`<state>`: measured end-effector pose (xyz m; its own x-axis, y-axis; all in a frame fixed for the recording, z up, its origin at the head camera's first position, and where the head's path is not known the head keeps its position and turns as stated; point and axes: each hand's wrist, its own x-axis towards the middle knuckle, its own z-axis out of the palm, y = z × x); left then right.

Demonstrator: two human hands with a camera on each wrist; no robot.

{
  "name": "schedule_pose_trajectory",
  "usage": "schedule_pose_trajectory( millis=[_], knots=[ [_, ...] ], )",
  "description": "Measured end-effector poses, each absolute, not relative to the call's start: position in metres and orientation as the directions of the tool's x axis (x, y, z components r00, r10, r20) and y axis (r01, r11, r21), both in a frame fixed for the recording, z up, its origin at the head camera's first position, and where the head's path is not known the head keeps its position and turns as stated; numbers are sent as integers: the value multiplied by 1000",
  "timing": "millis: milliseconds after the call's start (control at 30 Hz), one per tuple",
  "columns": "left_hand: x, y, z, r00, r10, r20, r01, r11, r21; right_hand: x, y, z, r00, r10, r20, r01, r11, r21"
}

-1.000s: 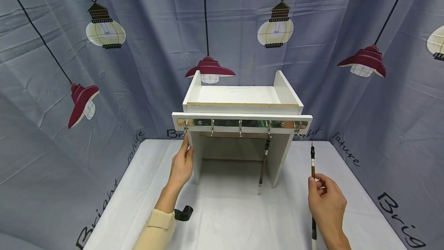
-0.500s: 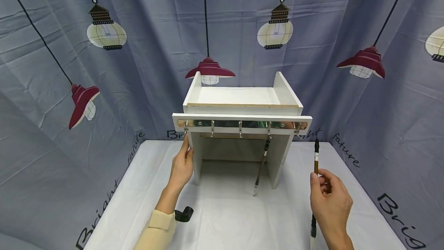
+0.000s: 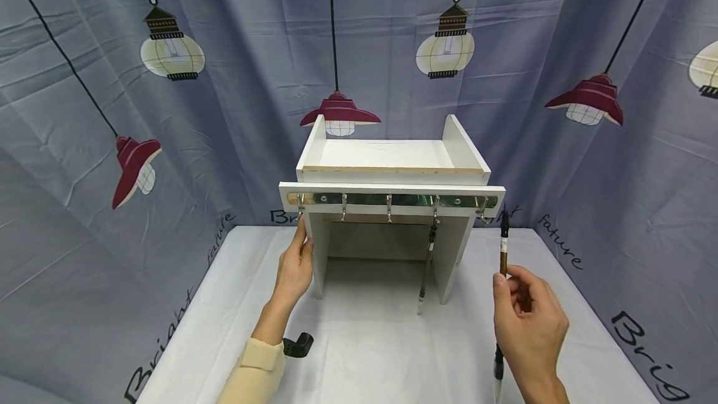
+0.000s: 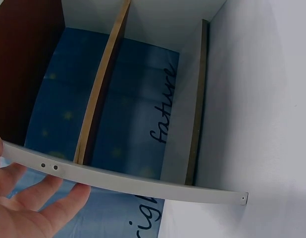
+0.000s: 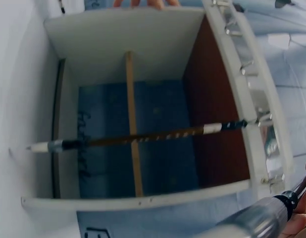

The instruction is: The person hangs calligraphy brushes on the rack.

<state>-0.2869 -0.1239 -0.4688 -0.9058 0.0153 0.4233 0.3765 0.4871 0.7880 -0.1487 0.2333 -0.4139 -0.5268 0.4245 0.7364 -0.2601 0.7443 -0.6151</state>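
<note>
In the head view my left hand [image 3: 294, 267] holds the left side panel of a small white rack [image 3: 392, 191] by its front edge. Several fingers [image 4: 69, 206] lie against the panel's outer face in the left wrist view. My right hand [image 3: 530, 323] pinches a calligraphy brush [image 3: 503, 254] by its brown handle, right of the rack. That brush stands nearly upright, white end down, its black top close to the rightmost hook [image 3: 482, 207] but apart from it. A second calligraphy brush [image 3: 427, 267] hangs from the hook [image 3: 435, 206] to the left of that one.
Several metal hooks line the rack's front board; the middle hook [image 3: 389, 207] carries nothing. White cloth covers the table [image 3: 370, 354]. A blue-grey curtain [image 3: 252, 92] printed with lamps encloses the back and sides. A black device [image 3: 298, 345] sits at the left wrist.
My right hand has risen slightly with its brush, shifting right and then back left toward the rack. The hanging brush swung left and back. My left hand has stayed put.
</note>
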Motion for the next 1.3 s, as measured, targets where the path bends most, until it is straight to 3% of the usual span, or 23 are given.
schedule_pose_trajectory(
  millis=[267, 633, 800, 1300],
  knots=[
    [-290, -124, -468, -910, 14, 414, 369, 480, 796, -152, 206, -407, -501, 357, 788, -397, 714, -576],
    [-290, -123, -467, -895, 13, 445, 393, 494, 776, -153, 178, -407, -533, 252, 807, -525, 650, -550],
    [-290, -124, -466, -904, 11, 428, 377, 491, 785, -155, 167, -409, -521, 220, 825, -563, 638, -526],
    [-288, -123, -470, -913, 4, 407, 358, 483, 799, -163, 146, -427, -577, 146, 803, -613, 573, -544]
  ],
)
